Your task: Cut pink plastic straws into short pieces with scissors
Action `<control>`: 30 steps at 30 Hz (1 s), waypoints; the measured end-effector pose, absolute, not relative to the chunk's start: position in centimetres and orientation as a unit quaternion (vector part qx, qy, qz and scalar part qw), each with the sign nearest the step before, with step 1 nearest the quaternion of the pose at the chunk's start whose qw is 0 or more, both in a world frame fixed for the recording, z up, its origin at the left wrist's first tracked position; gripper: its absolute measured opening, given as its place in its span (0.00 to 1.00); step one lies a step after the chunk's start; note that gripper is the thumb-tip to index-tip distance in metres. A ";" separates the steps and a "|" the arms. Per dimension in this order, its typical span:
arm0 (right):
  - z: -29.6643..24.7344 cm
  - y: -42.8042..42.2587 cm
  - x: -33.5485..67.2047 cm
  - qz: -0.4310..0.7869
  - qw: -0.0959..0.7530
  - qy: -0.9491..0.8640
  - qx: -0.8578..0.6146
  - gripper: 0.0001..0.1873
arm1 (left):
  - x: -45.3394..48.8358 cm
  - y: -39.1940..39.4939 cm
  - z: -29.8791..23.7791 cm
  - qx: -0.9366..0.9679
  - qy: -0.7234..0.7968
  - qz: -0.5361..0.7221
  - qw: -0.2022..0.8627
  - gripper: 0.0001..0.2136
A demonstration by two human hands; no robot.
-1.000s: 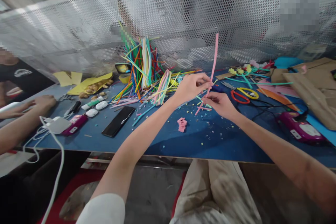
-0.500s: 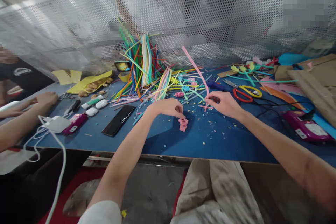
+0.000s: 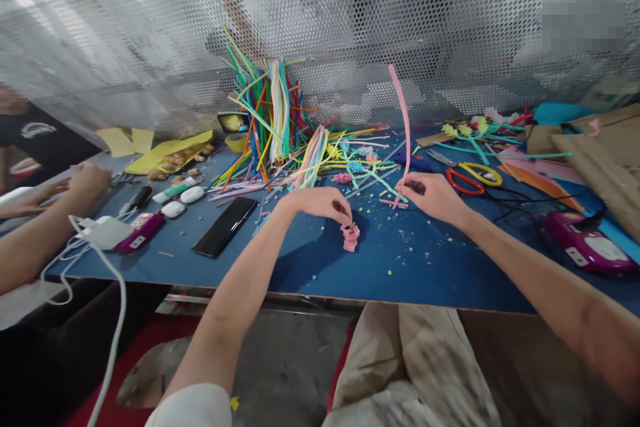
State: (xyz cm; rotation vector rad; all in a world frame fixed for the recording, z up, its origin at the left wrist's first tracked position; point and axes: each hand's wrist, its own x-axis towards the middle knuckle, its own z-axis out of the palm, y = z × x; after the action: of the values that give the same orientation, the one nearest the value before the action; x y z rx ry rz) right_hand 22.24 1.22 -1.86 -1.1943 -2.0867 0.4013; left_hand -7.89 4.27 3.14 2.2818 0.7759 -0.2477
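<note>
My left hand (image 3: 320,203) hovers low over the blue table (image 3: 390,260), its fingertips pinched on a small folded pink piece (image 3: 350,236). My right hand (image 3: 433,195) pinches the lower end of a long pink pipe cleaner (image 3: 402,120) that rises above the table. Just behind both hands lies a heap of coloured pipe cleaners (image 3: 280,127), some standing against the perforated metal screen (image 3: 350,27).
Red and yellow scissors (image 3: 470,177) lie right of my right hand. A purple glue gun (image 3: 585,247) sits at far right, near brown cardboard (image 3: 600,160). A black phone (image 3: 225,227), white earbud cases and a charger lie left, by another person's forearm and hand (image 3: 80,183).
My left hand let go of the long pink pipe cleaner and dropped to the folded pink piece on the table. My right hand kept the pipe cleaner, which swung left, then upright.
</note>
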 end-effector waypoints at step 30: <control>-1.8 1.2 22.4 0.154 0.332 -0.812 -0.455 0.17 | -7.9 4.5 2.1 0.817 0.335 0.052 0.467 0.18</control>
State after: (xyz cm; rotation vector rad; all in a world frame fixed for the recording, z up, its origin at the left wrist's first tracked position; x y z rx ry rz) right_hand 22.35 1.23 -1.81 -1.1882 -2.1213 0.4021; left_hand -7.88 4.53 2.10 2.0038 0.8216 0.1286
